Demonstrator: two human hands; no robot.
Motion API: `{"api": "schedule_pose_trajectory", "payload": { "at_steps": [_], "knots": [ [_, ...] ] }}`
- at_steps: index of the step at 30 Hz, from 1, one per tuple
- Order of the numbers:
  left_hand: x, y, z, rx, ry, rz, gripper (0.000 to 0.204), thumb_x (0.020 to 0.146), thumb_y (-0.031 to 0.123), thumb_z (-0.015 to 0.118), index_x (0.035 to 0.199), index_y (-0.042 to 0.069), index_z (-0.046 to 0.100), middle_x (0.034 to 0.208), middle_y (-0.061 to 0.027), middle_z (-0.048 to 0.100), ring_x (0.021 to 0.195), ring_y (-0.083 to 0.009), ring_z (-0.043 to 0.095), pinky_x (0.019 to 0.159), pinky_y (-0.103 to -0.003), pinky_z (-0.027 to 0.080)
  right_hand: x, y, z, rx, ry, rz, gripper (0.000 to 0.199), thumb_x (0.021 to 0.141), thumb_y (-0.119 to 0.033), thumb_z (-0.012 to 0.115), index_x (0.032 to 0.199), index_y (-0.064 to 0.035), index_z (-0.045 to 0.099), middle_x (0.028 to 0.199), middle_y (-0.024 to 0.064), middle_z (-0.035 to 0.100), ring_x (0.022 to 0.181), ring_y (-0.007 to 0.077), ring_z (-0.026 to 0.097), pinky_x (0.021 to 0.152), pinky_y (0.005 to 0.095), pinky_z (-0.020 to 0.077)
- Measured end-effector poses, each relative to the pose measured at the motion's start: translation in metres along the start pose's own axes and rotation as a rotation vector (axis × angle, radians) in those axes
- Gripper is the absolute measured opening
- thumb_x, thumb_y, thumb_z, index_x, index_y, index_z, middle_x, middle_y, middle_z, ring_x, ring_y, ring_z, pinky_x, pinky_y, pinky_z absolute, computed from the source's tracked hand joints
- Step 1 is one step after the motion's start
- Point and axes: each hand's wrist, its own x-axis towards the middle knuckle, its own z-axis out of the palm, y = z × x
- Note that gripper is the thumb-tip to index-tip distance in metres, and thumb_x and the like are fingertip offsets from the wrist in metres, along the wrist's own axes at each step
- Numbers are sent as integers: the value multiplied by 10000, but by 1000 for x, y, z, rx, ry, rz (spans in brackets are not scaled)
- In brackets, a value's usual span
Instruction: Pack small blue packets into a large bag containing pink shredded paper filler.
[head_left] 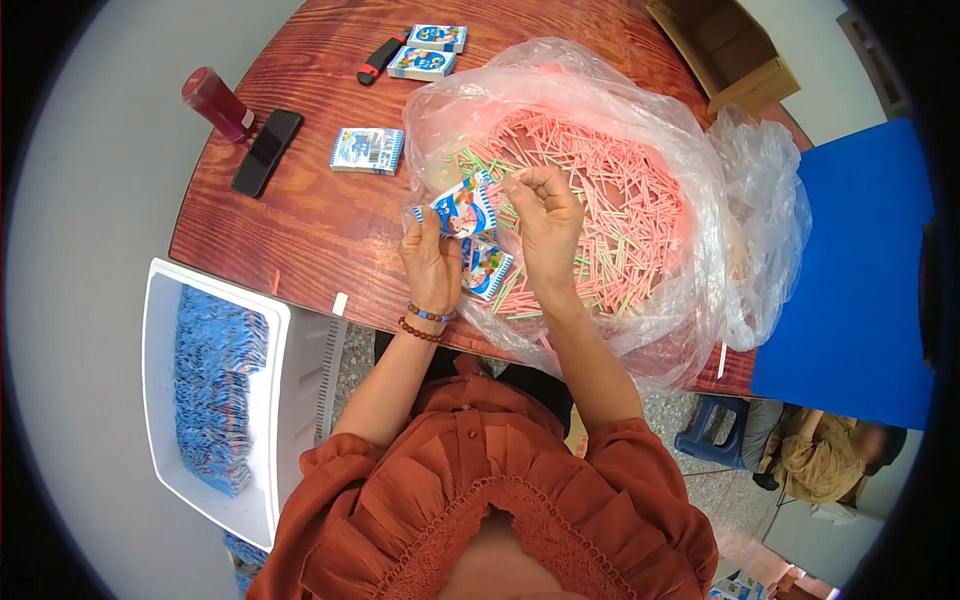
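The left hand (430, 262) is gripping a small blue-and-white packet (462, 210) near the centre of the view, thumb and fingers closed on its lower edge so its open end is tilting toward one o'clock. The right hand (547, 222) is pinching narrow at that end, fingertips drawn together on what looks like a few thin sticks, though they are too small to be sure of. A second packet (487, 268) is lying just below, at six o'clock from the first, on the rim of the clear plastic bag (745, 200) that is holding the heap of pink and green sticks (610, 200). Three filled packets (368, 150) are sitting at ten to eleven o'clock on the wooden table (290, 240), beside a black phone (267, 152) and a red bottle (217, 104). A white crate (160, 400) of blue packets is waiting at eight o'clock. The risk, as I judge it, is sticks missing the narrow mouth and scattering, or the thin packet buckling under the left thumb.
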Motion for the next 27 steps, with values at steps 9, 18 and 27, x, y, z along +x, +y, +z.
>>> {"api": "schedule_pose_trajectory", "payload": {
  "at_steps": [9, 18, 27],
  "knots": [
    [15, 20, -20, -158, 35, -47, 272, 988, 204, 511, 1181, 14, 537, 1177, -104, 608, 1079, -196, 585, 964, -372, 472, 7, -13, 18, -110, -264, 45, 238, 848, -91, 666, 1065, -1, 629, 1060, 113, 651, 978, 133, 604, 835, 255, 467],
    [29, 60, -42, -118, -139, 3, 248, 952, 115, 555, 1174, 6, 571, 1139, -108, 631, 1033, -193, 603, 949, -366, 475, 31, 7, 46, -425, -565, -166, 130, 833, -48, 637, 928, -1, 712, 812, 68, 664, 716, 125, 630, 613, 263, 475],
    [68, 102, -81, 967, 235, 170, 213, 909, 158, 615, 1038, 9, 694, 905, -61, 708, 834, -125, 631, 732, -255, 466, 61, 49, 113, -937, -505, -271, 193, 847, -178, 607, 771, -13, 672, 679, 184, 640, 650, 337, 642, 606, 411, 487]
  ]
}}
